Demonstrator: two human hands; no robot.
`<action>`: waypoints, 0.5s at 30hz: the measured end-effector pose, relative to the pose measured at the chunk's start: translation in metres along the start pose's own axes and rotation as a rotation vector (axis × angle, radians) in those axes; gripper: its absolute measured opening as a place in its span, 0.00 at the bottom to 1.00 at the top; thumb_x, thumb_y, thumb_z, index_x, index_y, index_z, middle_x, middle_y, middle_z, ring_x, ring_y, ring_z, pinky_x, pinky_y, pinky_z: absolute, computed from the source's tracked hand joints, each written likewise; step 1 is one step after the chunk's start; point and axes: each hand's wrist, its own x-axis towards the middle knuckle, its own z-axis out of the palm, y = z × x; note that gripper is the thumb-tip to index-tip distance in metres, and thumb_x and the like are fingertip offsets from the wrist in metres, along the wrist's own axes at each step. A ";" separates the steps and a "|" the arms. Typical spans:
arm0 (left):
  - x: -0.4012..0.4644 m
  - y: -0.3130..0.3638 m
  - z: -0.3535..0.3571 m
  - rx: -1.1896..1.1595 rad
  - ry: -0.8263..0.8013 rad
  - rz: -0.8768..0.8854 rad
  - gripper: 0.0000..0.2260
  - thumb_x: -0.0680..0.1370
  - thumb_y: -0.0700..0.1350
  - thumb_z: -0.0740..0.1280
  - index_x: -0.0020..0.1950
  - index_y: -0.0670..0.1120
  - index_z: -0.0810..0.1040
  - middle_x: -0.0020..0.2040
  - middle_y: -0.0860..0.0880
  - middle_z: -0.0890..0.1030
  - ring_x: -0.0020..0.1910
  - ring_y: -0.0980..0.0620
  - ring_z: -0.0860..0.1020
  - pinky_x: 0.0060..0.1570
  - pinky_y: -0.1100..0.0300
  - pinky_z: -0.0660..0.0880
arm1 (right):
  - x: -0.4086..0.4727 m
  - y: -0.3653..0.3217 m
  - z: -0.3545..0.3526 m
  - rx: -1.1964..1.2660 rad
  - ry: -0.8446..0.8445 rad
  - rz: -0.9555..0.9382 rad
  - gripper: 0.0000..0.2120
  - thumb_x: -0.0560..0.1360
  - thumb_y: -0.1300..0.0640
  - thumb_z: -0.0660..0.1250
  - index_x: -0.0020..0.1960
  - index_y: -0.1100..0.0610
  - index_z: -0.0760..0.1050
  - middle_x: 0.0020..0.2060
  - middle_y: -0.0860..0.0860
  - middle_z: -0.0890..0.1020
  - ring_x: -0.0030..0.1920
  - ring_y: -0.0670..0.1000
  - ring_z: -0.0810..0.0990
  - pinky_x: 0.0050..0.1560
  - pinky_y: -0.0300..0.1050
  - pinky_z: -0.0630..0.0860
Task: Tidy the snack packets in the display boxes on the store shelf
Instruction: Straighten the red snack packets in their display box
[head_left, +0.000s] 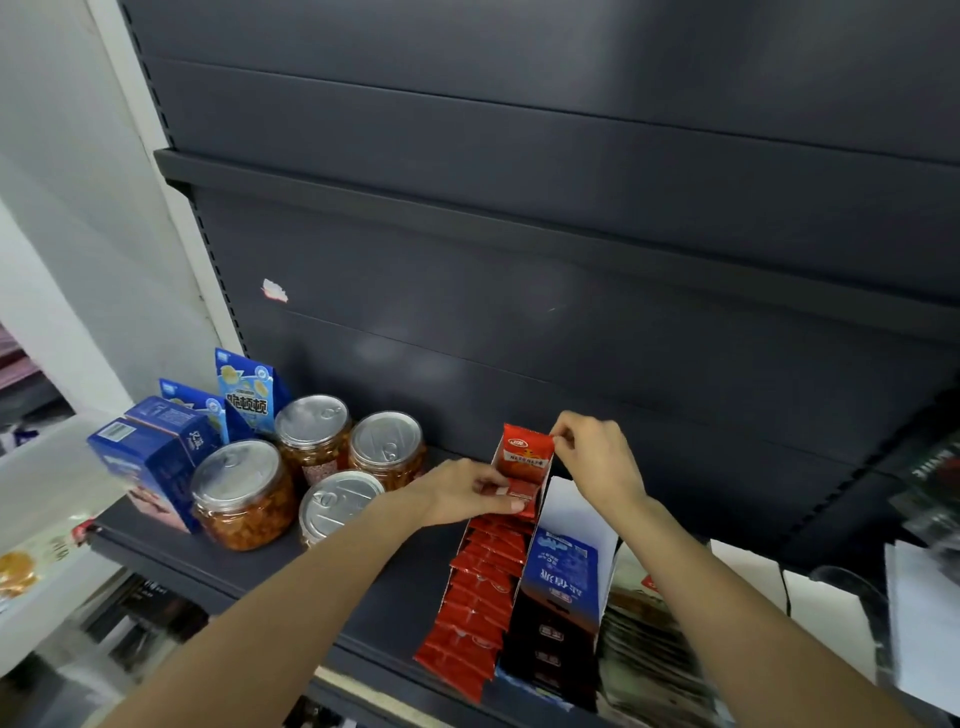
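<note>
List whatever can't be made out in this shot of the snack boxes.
- Head view: the items at the right edge are blurred and cut off by the frame.
- The print on the upright red packet pinched by the right hand is too small to read.
- The left hand covers part of the red packet it holds.
- The front of the red display box is hidden by its own packets.

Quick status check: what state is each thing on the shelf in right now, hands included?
Left hand: pinching a red packet in the red box.
Right hand: pinching the upright red packet at its top corner.
Red box: open, a row of packets, overlapping.
Blue box: open, dark packets inside.
Jars: four, sealed, upright.
Blue cartons: closed, standing.
</note>
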 end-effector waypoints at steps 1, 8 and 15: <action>-0.001 -0.002 0.000 -0.021 0.016 0.016 0.24 0.73 0.62 0.67 0.65 0.54 0.74 0.64 0.51 0.76 0.63 0.52 0.74 0.61 0.56 0.71 | -0.001 0.001 0.000 0.016 0.020 0.013 0.05 0.79 0.57 0.61 0.50 0.57 0.74 0.43 0.52 0.81 0.38 0.47 0.79 0.35 0.39 0.74; -0.008 -0.013 -0.007 -0.103 0.008 0.053 0.21 0.74 0.55 0.69 0.66 0.53 0.74 0.64 0.52 0.76 0.63 0.55 0.72 0.59 0.62 0.68 | -0.002 0.007 -0.005 0.151 0.146 0.050 0.04 0.78 0.57 0.63 0.48 0.58 0.74 0.42 0.52 0.81 0.39 0.46 0.80 0.39 0.41 0.78; 0.001 -0.009 -0.001 -0.019 0.112 0.069 0.18 0.75 0.51 0.69 0.63 0.49 0.76 0.60 0.50 0.79 0.59 0.54 0.77 0.59 0.58 0.74 | -0.008 0.004 -0.009 0.262 0.291 0.016 0.03 0.78 0.59 0.64 0.48 0.57 0.75 0.41 0.50 0.81 0.37 0.42 0.76 0.37 0.34 0.75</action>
